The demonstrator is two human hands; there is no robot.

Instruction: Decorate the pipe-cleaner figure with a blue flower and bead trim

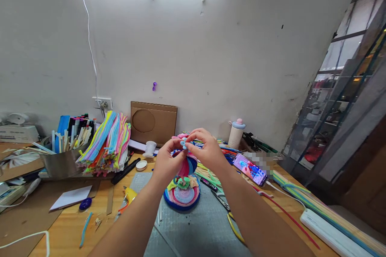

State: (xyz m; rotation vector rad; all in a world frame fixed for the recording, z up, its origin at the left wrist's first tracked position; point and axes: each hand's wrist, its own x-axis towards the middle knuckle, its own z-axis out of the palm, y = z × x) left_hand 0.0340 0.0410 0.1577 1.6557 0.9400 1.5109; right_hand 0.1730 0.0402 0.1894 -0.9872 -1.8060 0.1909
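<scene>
Pale-blue fuzzy looped piece [183, 143]: near the centre of the frame, held up between the two hands.
Left hand [170, 160]: thumb and forefinger pinch the looped piece from its left side.
Right hand [208, 151]: thumb and forefinger close on the same piece from its right; the other fingers curl above.
Pink-and-blue fuzzy fan-shaped form [191, 165]: directly below the looped piece, partly hidden by the left hand.
Round fuzzy base with a dark-blue rim [182, 205]: lower centre, on the grey cutting mat [196, 239]; green and yellow pieces sit along its top edge.
Wooden desk [68, 235]: spans the lower frame, beneath the mat.
Lower right: yellow-handled tool with dark blades [235, 231], red fuzzy stem [291, 213], white power strip [324, 229].
Right of centre: lit smartphone [249, 168].
Left side: multicoloured bundle of fuzzy stems [105, 142] beside a round metal container [62, 165] of sticks and pens; yellow glue gun [130, 195] near the left forearm.
</scene>
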